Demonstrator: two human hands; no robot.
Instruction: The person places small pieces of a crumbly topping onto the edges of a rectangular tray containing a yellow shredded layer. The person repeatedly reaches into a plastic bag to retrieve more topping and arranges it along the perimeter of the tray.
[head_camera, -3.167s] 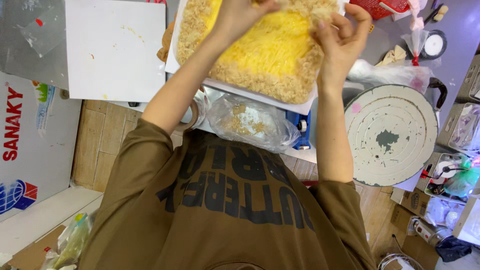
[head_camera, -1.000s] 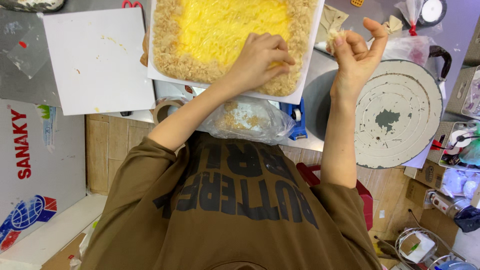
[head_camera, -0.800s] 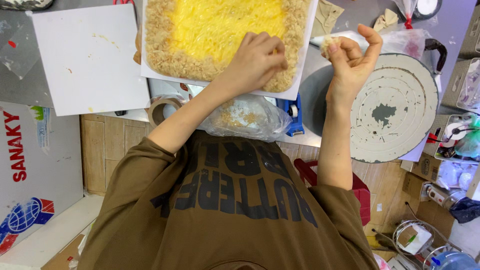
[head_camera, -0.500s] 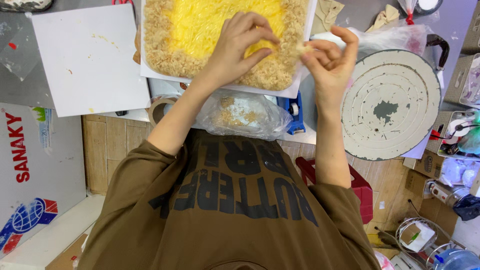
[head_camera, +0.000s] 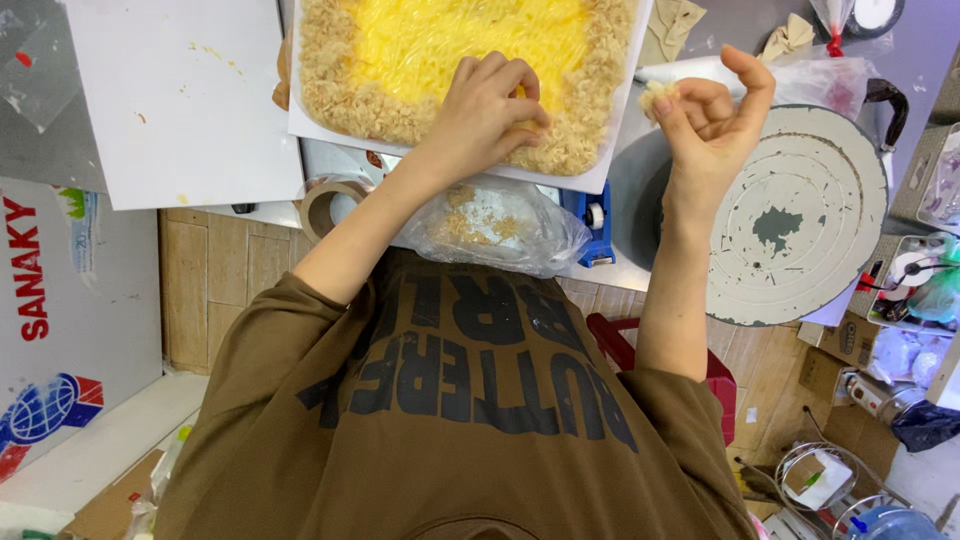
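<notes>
Right hand (head_camera: 712, 112) now apart, crumbs (head_camera: 655, 97) pinched; left hand (head_camera: 490, 105) curled on cake (head_camera: 465, 50) edge.

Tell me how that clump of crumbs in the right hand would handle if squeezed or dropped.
The clump of crumbs, pinched in the right hand, looks loose and flaky, so it would probably break apart under pressure. It seems light. The crumb border on the white board looks equally crumbly under the left hand.

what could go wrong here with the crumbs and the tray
The tray overhangs the table edge while the left hand presses on it, so it might tip. The right hand pinches a crumb clump off to the side of the tray, so bits may drop onto the turntable.
</notes>
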